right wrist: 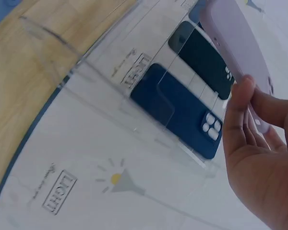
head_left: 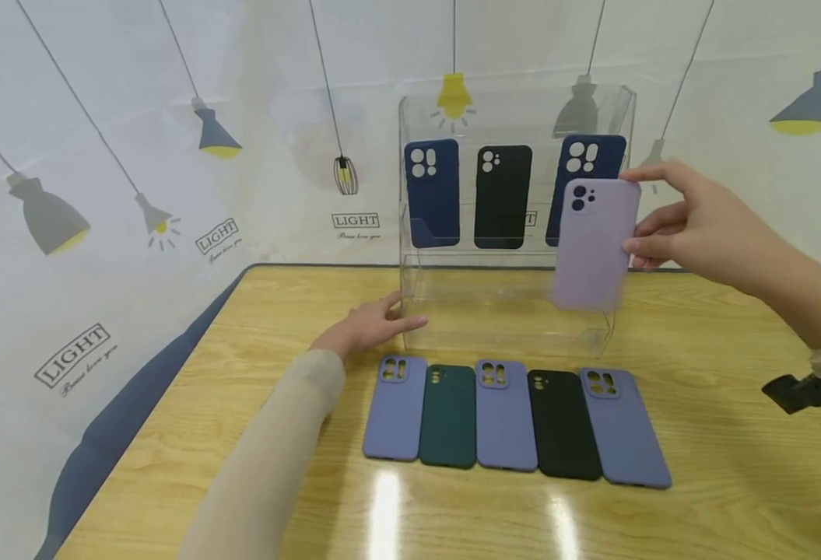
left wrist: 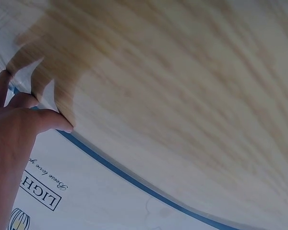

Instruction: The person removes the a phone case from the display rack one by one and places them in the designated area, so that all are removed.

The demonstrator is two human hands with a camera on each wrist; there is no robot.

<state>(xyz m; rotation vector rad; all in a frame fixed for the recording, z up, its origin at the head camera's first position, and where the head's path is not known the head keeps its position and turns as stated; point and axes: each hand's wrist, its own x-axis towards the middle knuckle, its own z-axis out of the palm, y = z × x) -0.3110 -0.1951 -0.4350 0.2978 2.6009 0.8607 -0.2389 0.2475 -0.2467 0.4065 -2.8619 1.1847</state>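
Note:
My right hand [head_left: 697, 225] pinches a lilac phone case [head_left: 595, 249] by its upper right edge, upright in front of a clear acrylic display stand [head_left: 508, 342]. In the right wrist view the thumb lies on one face of that case [right wrist: 240, 43]. My left hand [head_left: 368, 323] touches the lower left side of the stand with spread fingers; the left wrist view shows its fingertips against a clear surface. On the stand's upper tier are a dark blue case [head_left: 433, 194], a black case [head_left: 503, 198] and another dark blue case [head_left: 571, 167], partly hidden behind the lilac one.
Before the stand, a row of cases lies flat on the wooden table [head_left: 242, 404]: purple [head_left: 394, 412], dark green [head_left: 448, 420], purple [head_left: 506, 420], black [head_left: 566, 428] and purple [head_left: 627, 432]. A lamp-printed wall covering [head_left: 277, 179] rises behind the table's far edge.

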